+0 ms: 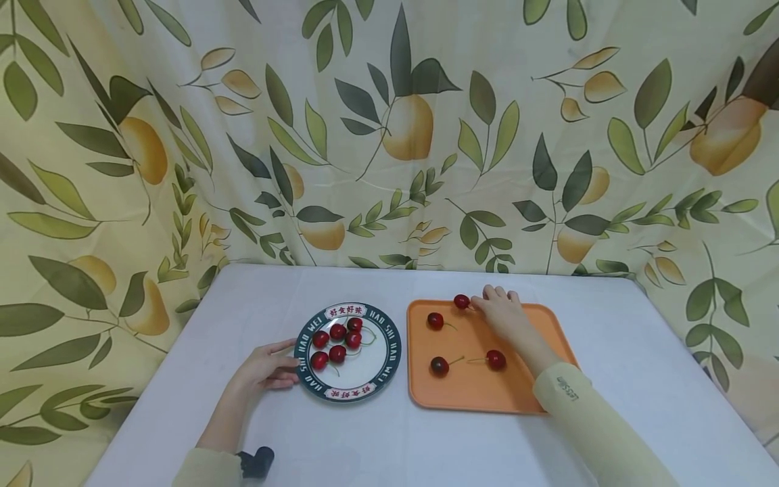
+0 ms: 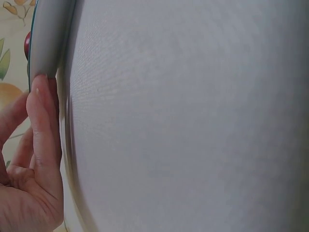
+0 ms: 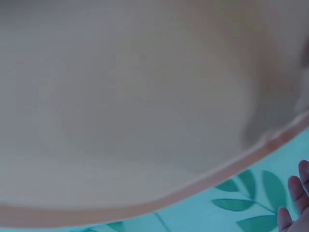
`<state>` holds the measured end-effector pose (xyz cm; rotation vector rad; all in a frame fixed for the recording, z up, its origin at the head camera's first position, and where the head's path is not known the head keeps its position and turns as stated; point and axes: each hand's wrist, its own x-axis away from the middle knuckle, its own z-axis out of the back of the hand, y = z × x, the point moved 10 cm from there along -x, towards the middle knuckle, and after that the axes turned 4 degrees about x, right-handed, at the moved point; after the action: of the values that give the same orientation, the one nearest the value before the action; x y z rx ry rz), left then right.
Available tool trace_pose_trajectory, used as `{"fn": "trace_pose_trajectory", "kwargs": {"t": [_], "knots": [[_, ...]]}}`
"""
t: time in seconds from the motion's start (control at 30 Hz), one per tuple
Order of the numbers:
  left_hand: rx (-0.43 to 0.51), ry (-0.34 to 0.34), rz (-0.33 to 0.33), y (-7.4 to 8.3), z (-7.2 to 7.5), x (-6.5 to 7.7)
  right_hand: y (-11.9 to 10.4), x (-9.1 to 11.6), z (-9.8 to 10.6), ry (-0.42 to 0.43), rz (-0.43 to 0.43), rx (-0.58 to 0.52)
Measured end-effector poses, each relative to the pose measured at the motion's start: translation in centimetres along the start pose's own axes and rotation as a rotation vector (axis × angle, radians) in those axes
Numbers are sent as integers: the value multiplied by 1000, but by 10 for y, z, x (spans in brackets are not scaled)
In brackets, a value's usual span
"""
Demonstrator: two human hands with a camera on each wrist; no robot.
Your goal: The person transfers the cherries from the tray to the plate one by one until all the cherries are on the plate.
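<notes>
My left hand (image 1: 270, 368) rests its extended fingers against the left rim of a round plate (image 1: 389, 362) with a dark green lettered border. In the left wrist view, a fingertip (image 2: 41, 84) touches the plate's outer side (image 2: 50, 38). Several red cherries with stems, one of them this cherry (image 1: 337, 354), lie on the plate's left half. Over the back edge of an orange tray (image 1: 462, 399), my right hand (image 1: 502, 314) pinches a cherry (image 1: 461, 302) at its stem side. Below it on the tray lie a cherry (image 1: 435, 320), a darker cherry (image 1: 439, 366) and a third cherry (image 1: 496, 360).
A white cloth covers the table (image 1: 341, 446), with the plate left of the tray and a narrow gap between them. Behind the table hangs a curtain (image 1: 377, 203) printed with leaves and fruit. A dark wrist device (image 1: 258, 462) sits by my left sleeve.
</notes>
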<state>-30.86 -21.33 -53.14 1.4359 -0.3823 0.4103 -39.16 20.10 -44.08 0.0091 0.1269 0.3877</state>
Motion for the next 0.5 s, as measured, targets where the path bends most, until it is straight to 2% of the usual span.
{"fn": "trace_pose_trajectory", "kwargs": {"t": [0.4, 0.5], "knots": [[0, -2, 6, -1, 0, 0, -59, -15, 25, 82, 121, -26], [3, 4, 6, -1, 0, 0, -75, -17, 28, 76, 145, -27]]}}
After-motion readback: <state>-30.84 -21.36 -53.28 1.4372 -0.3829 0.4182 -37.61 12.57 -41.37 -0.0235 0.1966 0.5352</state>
